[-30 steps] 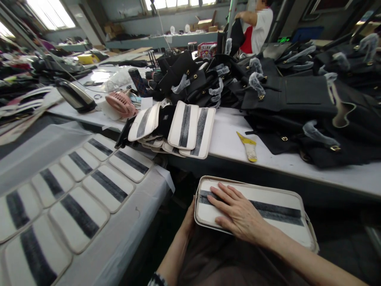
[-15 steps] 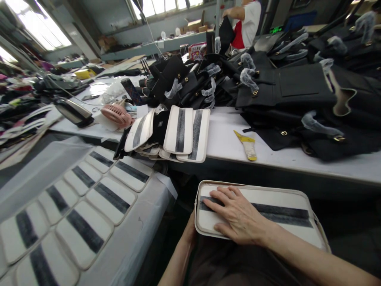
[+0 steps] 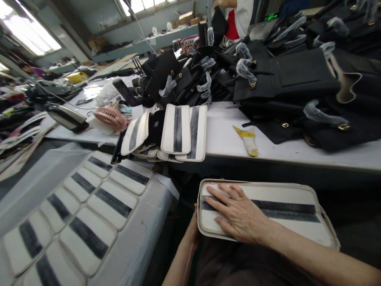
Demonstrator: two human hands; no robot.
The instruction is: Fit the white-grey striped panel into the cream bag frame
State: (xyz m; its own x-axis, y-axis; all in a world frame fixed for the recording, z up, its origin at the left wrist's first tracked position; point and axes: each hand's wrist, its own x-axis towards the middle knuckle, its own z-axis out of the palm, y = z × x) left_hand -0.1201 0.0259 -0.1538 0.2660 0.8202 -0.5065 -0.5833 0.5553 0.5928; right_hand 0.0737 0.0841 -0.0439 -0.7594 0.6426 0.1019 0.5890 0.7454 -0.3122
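Windows: a bank of tall factory windows (image 3: 26,29) high on the left wall and a second row (image 3: 143,5) along the back wall, their panes blown out white.
Walls: pale grey-green walls (image 3: 92,18) with a square pillar (image 3: 68,33) at left.
Furniture: a long grey-green shelf (image 3: 133,48) on the back wall, holding cardboard boxes (image 3: 186,18); a white-topped desk (image 3: 297,155) running across the foreground.
Light: bright daylight from the windows; a small green illuminated sign (image 3: 270,16) at upper right.
Overhead: a thin cable (image 3: 142,26) hanging slantwise from near the back windows.

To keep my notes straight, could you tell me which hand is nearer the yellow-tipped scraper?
Right hand: it rests on the pouch, below the scraper. Left hand: farther, under the pouch's edge.
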